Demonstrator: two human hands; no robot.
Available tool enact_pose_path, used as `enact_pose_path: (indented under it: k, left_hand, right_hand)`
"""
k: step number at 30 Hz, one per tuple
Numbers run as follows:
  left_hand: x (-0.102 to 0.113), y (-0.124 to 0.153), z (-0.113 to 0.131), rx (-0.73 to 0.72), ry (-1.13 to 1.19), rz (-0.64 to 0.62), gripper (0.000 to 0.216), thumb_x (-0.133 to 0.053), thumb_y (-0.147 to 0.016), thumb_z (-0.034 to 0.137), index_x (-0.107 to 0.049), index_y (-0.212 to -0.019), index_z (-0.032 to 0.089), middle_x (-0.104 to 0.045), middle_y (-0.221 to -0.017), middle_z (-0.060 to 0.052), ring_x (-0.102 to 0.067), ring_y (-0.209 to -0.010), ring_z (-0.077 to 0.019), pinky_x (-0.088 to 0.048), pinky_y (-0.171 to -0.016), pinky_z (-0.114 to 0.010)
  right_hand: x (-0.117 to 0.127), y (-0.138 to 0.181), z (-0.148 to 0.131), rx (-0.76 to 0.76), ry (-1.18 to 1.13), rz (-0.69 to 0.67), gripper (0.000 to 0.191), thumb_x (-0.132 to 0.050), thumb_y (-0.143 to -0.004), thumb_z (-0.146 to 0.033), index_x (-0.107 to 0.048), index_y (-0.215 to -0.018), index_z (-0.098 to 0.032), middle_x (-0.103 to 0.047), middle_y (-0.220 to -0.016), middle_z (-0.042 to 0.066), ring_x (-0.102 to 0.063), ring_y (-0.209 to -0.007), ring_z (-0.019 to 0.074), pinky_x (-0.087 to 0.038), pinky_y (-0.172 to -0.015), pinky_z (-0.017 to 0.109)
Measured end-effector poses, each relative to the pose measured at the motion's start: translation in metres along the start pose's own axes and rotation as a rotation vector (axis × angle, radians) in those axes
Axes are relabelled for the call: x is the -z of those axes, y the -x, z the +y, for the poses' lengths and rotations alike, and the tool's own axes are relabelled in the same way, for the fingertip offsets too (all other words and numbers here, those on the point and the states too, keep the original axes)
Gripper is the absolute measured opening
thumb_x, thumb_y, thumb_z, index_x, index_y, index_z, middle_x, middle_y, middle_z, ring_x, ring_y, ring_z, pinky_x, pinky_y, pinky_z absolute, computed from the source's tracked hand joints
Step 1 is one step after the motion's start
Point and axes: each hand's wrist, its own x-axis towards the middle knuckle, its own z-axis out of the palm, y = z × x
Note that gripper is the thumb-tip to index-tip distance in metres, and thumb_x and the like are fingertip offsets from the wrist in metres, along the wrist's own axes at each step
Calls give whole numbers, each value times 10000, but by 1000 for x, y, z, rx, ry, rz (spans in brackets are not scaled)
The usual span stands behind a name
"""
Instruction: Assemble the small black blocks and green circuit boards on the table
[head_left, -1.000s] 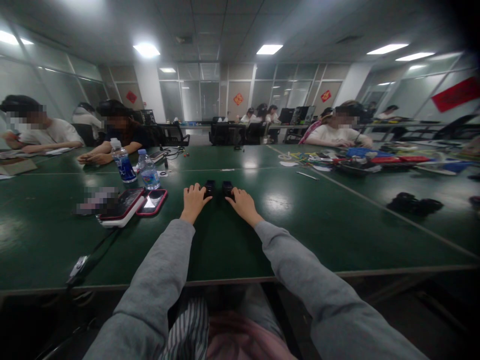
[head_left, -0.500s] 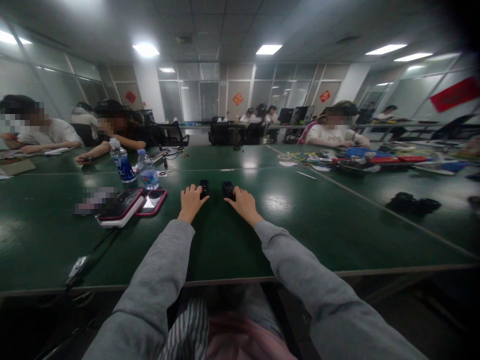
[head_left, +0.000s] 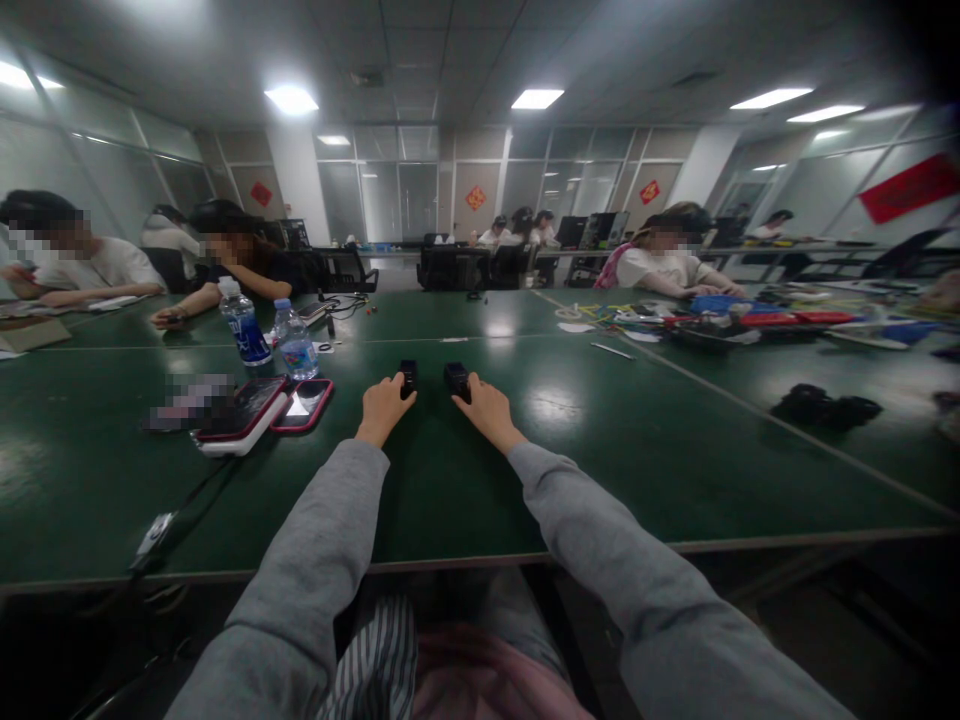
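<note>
My left hand (head_left: pixel 385 407) is closed around a small black box-shaped device (head_left: pixel 409 372), thumb on its near side. My right hand (head_left: pixel 486 408) grips a similar black device (head_left: pixel 454 374) from its right side. Both devices are at the green table (head_left: pixel 457 490), a short gap between them. Their exact kind is too small and dark to make out. The fingers beyond the thumbs are partly hidden behind the hands and devices.
Left of my hands are a phone in a red case (head_left: pixel 303 404), a white-and-red stack (head_left: pixel 244 415), a water bottle (head_left: pixel 298 345) and a blue-labelled bottle (head_left: pixel 246 325). A pen (head_left: pixel 613 351), black objects (head_left: pixel 825 407) and cluttered tools lie rightward. Several people sit around.
The fingers of both hands have curled more tightly around the black devices. The devices have barely moved. The person at the right has leaned slightly.
</note>
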Motion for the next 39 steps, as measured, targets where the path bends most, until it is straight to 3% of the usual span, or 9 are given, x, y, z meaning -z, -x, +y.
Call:
enact_pose_path:
  k: [17,25,39]
  left_hand:
    - [-3,-1,-2,17,45,-34,363,-517,-906,468,-524,-1151,200,-629,-1097,-117,-634,-984,-251,-476,-834,-351]
    - [-7,-2,-2,-33,109,-14,333,-544,-896,465,-549,-1097,200,-637,-1078,-113,-634,-965,-241,-481,-823,-343]
    - [-2,2,6,-31,86,-16,331,-534,-904,464,-531,-1102,198,-645,-1074,-109,-641,-972,-245,-482,-825,-343]
  right_hand:
    - [1,1,0,-28,17,-41,488,-484,-937,-496,-367,-1294,-185,-623,-1039,104,-624,-886,223,-433,-716,288]
    - [0,1,-1,-34,-3,-31,396,-465,-947,-493,-443,-1199,-189,-615,-1038,104,-614,-904,219,-425,-740,292]
    - [2,0,0,-44,-1,-10,375,-495,-936,-480,-425,-1170,-195,-616,-1011,79,-618,-882,215,-423,-685,274]
